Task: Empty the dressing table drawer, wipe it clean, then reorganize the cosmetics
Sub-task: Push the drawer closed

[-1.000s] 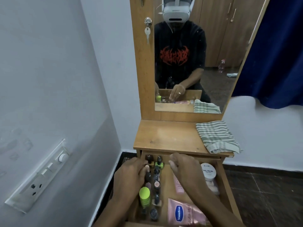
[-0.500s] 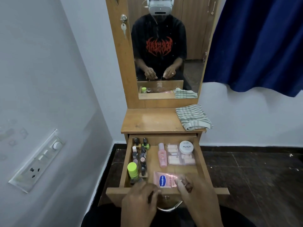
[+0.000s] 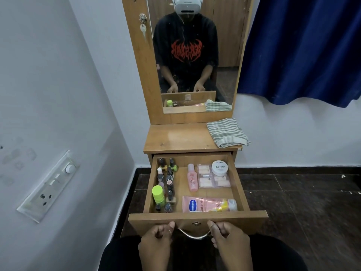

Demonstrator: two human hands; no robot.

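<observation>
At the drawer (image 3: 197,217) front, head view: half a second ago both your hands were up over the front rim, with the right fingers at the Vaseline tube (image 3: 207,204). Now they've dropped to the outer face, either side of the metal handle (image 3: 193,236), and the tube shows full length. Contents haven't shifted.

Left hand (image 3: 156,245): fingers curled, thumb tip on the front panel, knuckles at the handle's left end. Can't tell if it grips. Right hand (image 3: 230,244): thumb and curled forefinger pinch the handle's right end.

Edges/room: drawer is pulled well out, and its front panel is wider than the box on both sides. White wall (image 3: 78,114) runs close along the drawer's left. Dark floor (image 3: 302,202) lies open to its right. Bare wood strip runs down the drawer's middle, between the nail polish bottles (image 3: 168,180) along the left wall and the pink bottle (image 3: 192,179).

Cosmetics vs hands: all beyond the front panel, none touched.
- Tube lies along the inside of the front wall, nearest both hands.
- Lime-capped bottle (image 3: 157,194) is front-left.
- Nail-tip packet (image 3: 213,178) and white jar (image 3: 219,168) are back-right, with the jar on the packet.
- Striped cloth (image 3: 226,133) sits on the tabletop (image 3: 175,139) behind the drawer, right side, overhanging that edge.
</observation>
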